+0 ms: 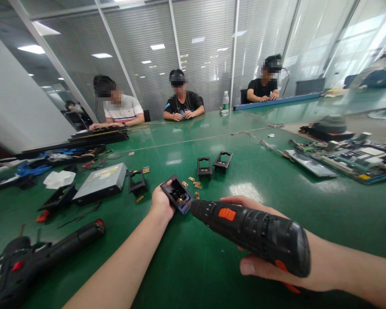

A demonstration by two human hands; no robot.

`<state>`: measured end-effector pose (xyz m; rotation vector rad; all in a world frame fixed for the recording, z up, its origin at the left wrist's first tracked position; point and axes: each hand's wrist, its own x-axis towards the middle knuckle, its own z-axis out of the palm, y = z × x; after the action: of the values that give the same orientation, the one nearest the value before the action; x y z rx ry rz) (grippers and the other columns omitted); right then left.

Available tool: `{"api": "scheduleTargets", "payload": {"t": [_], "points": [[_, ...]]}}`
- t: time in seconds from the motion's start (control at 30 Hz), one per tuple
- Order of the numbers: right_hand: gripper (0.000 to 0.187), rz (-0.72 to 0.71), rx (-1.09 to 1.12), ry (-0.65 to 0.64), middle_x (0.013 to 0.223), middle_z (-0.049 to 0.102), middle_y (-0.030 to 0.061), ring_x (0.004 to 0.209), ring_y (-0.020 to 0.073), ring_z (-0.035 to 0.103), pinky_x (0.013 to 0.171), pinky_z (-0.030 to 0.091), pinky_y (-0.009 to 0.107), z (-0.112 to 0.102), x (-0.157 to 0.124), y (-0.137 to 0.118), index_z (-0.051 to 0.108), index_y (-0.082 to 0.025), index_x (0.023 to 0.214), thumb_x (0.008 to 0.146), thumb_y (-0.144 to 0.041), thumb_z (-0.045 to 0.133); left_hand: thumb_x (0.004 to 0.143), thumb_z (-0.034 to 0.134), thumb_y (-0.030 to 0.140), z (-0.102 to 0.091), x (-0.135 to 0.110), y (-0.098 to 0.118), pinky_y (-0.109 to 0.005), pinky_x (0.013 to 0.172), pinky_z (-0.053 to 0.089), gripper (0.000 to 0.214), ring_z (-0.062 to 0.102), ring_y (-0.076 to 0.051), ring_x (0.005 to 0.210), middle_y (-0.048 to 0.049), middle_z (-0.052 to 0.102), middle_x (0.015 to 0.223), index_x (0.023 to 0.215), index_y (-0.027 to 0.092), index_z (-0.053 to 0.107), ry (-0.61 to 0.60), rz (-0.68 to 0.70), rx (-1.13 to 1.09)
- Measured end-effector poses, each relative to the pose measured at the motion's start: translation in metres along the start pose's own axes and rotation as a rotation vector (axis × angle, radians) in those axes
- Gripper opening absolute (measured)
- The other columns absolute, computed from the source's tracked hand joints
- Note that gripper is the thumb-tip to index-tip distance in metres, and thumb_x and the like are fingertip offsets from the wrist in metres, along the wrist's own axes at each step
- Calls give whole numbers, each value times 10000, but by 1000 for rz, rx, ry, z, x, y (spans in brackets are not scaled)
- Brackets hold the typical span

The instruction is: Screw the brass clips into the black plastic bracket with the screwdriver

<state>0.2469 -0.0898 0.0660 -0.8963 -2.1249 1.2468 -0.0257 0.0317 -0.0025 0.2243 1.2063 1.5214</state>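
My left hand (162, 202) is closed round a black plastic frame (174, 189) and holds it tilted just above the green table. In my right hand (260, 262) is a black and orange cordless drill (244, 227), pointing left. Its thin bit reaches into the opening of the frame, by a small brass-coloured piece; whether the bit sits in a screw I cannot make out. Several small brass plates (197, 184) lie just beyond the frame. Two similar black frames (204, 172) stand behind them, and another black frame (137, 189) is left of my left hand.
A second power tool (22, 266) lies at the lower left. Behind it are a silver disc drive (101, 182) and a white tissue (59, 179). Circuit boards (366, 156) spread over the right side. A water bottle (225, 104) stands by the far edge, where several people sit.
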Motion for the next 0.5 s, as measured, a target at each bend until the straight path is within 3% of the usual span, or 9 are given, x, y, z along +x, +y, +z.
{"api": "scheduleTargets", "payload": {"t": [0.1, 0.3, 0.5], "points": [[824, 20, -2, 12, 1123, 697, 99, 776, 185, 697, 620, 561, 253, 2, 0, 2, 276, -251, 1508, 830, -399, 719, 793, 542, 215, 0, 0, 0, -391, 566, 568, 102, 650, -250, 572, -65, 646, 633, 728, 189, 616, -3, -3, -4], [798, -17, 73, 20, 912, 697, 54, 643, 149, 653, 540, 515, 203, 6, 1, 7, 305, -223, 1501, 815, -302, 705, 793, 557, 220, 0, -1, 1, -383, 565, 567, 95, 653, -247, 583, -80, 670, 665, 744, 178, 627, 8, -17, 4], [868, -6, 143, 88, 1060, 693, 79, 884, 211, 698, 636, 565, 223, 11, 2, 11, 397, -239, 1475, 702, -275, 789, 791, 554, 215, 0, -1, 0, -394, 571, 571, 96, 654, -249, 578, -87, 669, 672, 754, 166, 628, -12, -2, 1]]}}
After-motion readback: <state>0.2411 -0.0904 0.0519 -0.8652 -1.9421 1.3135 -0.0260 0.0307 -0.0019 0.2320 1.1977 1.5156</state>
